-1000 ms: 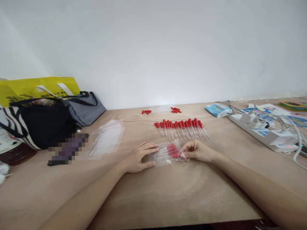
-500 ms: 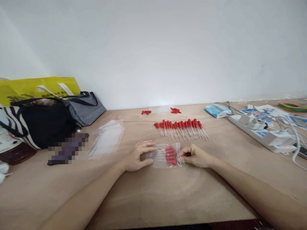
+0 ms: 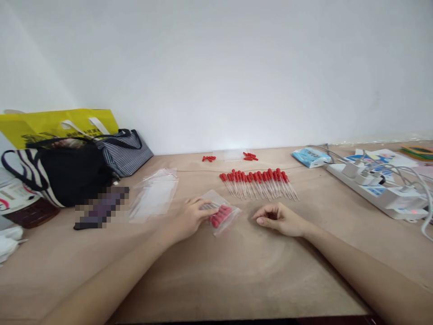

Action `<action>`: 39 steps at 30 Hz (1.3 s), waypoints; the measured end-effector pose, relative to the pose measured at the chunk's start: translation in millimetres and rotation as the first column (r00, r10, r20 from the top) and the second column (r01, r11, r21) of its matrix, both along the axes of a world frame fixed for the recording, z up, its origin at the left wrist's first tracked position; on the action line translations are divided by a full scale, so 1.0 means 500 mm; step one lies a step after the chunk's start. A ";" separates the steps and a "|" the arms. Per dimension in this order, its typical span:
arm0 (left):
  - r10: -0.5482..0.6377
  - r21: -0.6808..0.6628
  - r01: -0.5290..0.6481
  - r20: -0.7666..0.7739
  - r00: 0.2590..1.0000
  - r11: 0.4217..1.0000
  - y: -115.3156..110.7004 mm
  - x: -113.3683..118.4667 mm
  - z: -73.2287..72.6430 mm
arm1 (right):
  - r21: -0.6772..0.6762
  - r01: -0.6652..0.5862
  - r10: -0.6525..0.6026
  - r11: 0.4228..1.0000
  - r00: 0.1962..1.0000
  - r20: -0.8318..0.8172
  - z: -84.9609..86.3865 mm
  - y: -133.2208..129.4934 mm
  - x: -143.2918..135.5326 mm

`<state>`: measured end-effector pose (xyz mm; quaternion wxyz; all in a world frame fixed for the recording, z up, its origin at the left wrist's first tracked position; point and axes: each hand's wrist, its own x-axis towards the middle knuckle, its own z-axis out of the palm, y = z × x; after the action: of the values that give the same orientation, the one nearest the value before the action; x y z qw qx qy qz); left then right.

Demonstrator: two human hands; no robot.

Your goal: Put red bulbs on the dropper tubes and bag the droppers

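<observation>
My left hand grips the far left side of a clear zip bag, its fingers lying across the plastic. Inside the bag are several glass droppers with red rubber bulbs; their stems are mostly hidden under my fingers. The bag lies slanted, its mouth end toward the right. To its right, apart from it, my right hand hovers low over the table, fingers loosely curled with a gap to the thumb and nothing between them. Behind both hands is a row of loose red-bulbed droppers.
A stack of flat zip bags lies left. Small red bulbs sit by the wall. A blue packet and a power strip with cables are right. A black bag and striped bag stand left.
My right hand has let go of the bag's mouth end. My left hand has pulled the bag leftward and turned it, so it now lies at a slant.
</observation>
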<state>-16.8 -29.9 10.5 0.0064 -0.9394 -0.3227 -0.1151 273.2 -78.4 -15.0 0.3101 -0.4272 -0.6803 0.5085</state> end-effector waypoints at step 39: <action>0.778 0.005 -0.778 0.025 0.628 0.628 0.081 -0.147 0.019 | 0.017 -0.025 0.024 1.000 0.999 0.028 0.005 -0.002 0.003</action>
<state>-90.4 10.8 19.8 0.0592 -0.7072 -0.6954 -0.1133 274.7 -79.2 -12.5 0.2983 -0.4231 -0.6941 0.5003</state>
